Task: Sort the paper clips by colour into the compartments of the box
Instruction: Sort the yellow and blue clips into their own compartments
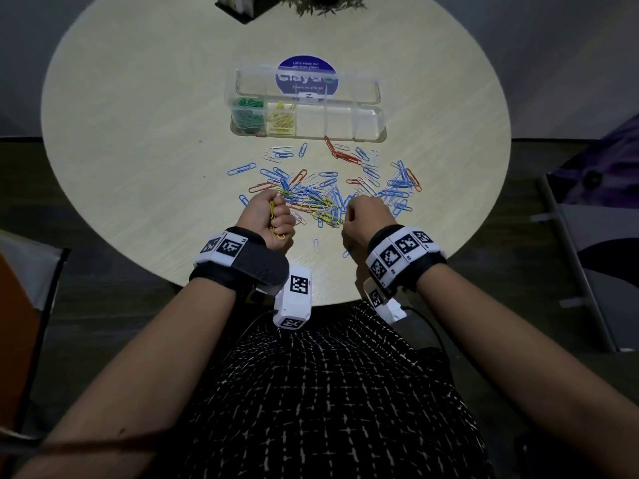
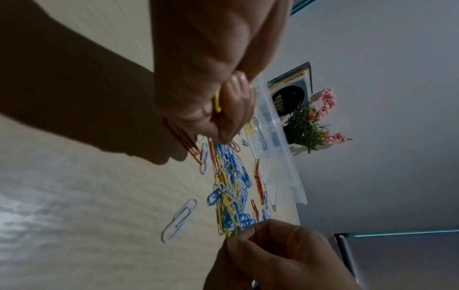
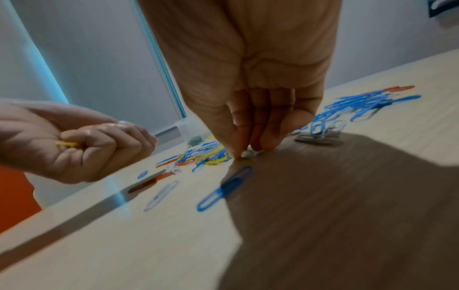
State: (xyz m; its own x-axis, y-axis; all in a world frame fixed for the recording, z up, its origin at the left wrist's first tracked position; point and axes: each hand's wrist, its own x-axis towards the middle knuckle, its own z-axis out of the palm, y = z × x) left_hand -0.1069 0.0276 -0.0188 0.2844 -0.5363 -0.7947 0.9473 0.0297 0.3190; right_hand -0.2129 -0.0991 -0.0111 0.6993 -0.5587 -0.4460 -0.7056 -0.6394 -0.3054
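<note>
A clear compartment box (image 1: pixel 382 124) lies open at mid table, with green clips (image 1: pixel 247 114) in its leftmost compartment and yellow clips (image 1: pixel 281 121) in the one beside it. In front of it spreads a mixed pile of paper clips (image 1: pixel 328 184), blue, red, white and yellow. My left hand (image 1: pixel 271 221) is a fist at the pile's near left edge and grips a bunch of yellow clips (image 1: pixel 273 216) (image 2: pixel 218 102) (image 3: pixel 65 144). My right hand (image 1: pixel 359 216) (image 3: pixel 250 151) points fingers down at the pile's near edge, pinching a clip that looks yellow (image 2: pixel 233 233).
A loose white clip (image 1: pixel 316 243) and a blue clip (image 3: pixel 224 188) lie near the table's front edge between my wrists. A purple round sticker (image 1: pixel 306 77) shows through the box lid. A potted plant (image 2: pixel 305 127) and a black holder (image 1: pixel 238 8) stand at the far edge.
</note>
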